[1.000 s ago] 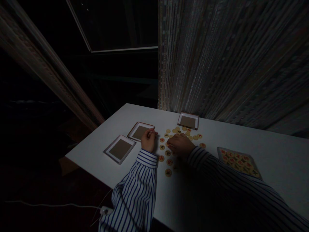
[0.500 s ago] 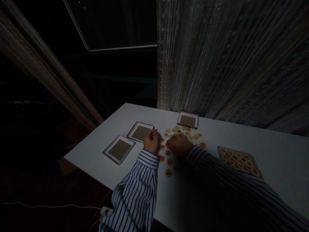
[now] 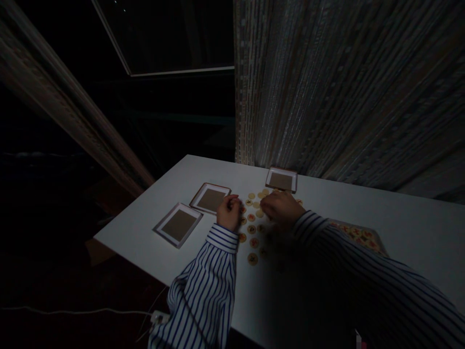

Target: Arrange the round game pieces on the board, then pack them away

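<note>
Several round, pale wooden discs (image 3: pixel 252 259) lie on the white table, some with red or black characters facing up and some blank. My left hand (image 3: pixel 228 212) rests at the left edge of the discs, its fingers curled; whether they hold anything is hidden. My right hand (image 3: pixel 281 208) reaches over the far right part of the group, fingers bent down at the discs, and what lies beneath its fingertips cannot be made out. At the right, partly behind my right sleeve, a flat tray (image 3: pixel 378 237) holds rows of discs with red characters.
Two shallow open boxes, one brown-rimmed (image 3: pixel 212 198) and one pale-rimmed (image 3: pixel 178 225), lie left of my left hand. Another shallow box (image 3: pixel 281 180) stands at the table's back edge by the bead curtain (image 3: pixel 283 87). A white cable (image 3: pixel 90 311) runs at lower left.
My right hand has moved right and slightly away from me, uncovering a red-marked disc and blank discs. My left hand stays almost where it was.
</note>
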Demonstrator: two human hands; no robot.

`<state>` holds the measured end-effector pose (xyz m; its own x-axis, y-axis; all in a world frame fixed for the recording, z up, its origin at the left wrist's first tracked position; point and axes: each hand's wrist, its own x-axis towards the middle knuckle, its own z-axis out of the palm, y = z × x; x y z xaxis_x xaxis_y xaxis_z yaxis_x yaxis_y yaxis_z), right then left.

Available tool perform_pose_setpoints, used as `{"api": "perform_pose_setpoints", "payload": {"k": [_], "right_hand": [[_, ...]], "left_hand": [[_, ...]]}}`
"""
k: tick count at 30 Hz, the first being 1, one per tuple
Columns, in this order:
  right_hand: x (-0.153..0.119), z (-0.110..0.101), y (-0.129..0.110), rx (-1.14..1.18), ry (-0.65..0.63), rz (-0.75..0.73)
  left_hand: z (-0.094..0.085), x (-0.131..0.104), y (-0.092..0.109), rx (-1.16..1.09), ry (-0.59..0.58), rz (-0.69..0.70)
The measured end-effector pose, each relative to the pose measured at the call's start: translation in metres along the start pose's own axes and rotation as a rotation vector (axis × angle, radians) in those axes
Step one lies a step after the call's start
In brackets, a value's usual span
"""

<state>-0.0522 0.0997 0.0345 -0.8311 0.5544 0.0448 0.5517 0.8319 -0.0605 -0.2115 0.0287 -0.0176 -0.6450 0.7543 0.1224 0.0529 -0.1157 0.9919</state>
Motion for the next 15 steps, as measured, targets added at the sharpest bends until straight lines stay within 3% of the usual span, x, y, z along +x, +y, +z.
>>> {"api": "perform_pose_setpoints", "payload": {"k": [8,15], "right_hand": [[-0.018,-0.01,0.03,-0.042,-0.028,0.173],[-0.028,-0.006,0.049,-0.069,-0.037,0.287]], "left_hand": [[0.003,-0.007,-0.006,0.122,-0.059,0.119],[0.007,-0.012,-0.003,0.224,-0.156,0.251]]}}
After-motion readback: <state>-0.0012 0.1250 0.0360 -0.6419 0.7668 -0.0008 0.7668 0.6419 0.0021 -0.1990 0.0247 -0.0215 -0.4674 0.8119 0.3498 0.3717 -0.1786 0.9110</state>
